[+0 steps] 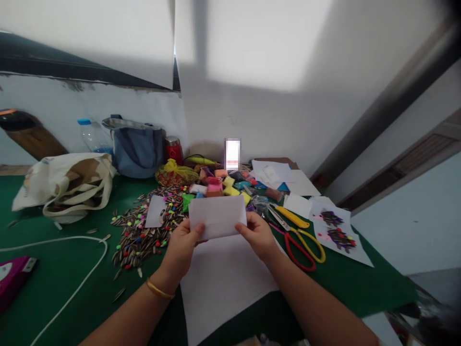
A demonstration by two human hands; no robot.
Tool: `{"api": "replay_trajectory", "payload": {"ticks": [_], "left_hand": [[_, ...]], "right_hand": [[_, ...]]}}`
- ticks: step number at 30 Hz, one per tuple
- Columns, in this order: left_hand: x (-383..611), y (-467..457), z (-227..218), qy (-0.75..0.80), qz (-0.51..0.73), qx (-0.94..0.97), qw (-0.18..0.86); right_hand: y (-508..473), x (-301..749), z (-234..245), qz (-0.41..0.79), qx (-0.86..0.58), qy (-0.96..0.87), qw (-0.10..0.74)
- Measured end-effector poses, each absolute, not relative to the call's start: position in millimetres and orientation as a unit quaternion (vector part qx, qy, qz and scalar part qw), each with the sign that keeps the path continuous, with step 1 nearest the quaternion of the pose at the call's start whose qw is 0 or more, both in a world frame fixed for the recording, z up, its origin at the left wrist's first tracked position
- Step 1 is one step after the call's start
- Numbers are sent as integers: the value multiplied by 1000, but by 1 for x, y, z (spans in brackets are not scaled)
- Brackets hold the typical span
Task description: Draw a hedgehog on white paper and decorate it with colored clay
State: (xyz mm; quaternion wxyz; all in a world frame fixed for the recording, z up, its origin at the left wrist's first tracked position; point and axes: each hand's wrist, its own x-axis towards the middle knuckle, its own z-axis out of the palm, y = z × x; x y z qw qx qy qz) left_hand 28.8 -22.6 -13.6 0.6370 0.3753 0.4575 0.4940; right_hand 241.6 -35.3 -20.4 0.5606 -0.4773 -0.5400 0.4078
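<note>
A white piece of paper (217, 215), seemingly folded, is held up between my two hands. My left hand (183, 242) pinches its lower left corner, thumb in front. On the lower right edge my right hand (257, 234) grips it the same way. Beneath them a larger white sheet (230, 283) lies flat on the green table. Left of my hands spreads a heap of striped sunflower seeds (135, 240) mixed with small coloured pompoms. Beyond the held paper are packs of coloured clay (214, 185). Scissors (302, 247) with red and yellow handles lie right of my right hand.
A yellow utility knife (293, 217) lies above the scissors. Farther right is a sheet with seed-covered hedgehog figures (336, 230). Bags (139, 149), a bottle (93, 137) and a red flask (173, 151) stand at the back left. A white cable (82, 278) crosses the left side.
</note>
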Motion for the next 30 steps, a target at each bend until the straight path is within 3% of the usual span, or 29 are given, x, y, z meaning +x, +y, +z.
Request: {"api": "replay_trajectory", "payload": {"ticks": [4,8,19,30], "left_hand": [[30,-23,-15,425,487,403,649],[31,-27,-12,440,451,460,625],[28,-26,-11,470,452,460,603],[32,-27,-9,495,449,427,609]], "right_hand": [[-33,243,-20,490,-439,-439,612],[-30,253,-20,566,-446,-414,556],[-34,255,-12,458,-542,-484,512],[-33,254,-14,467,-527,-489,515]]}}
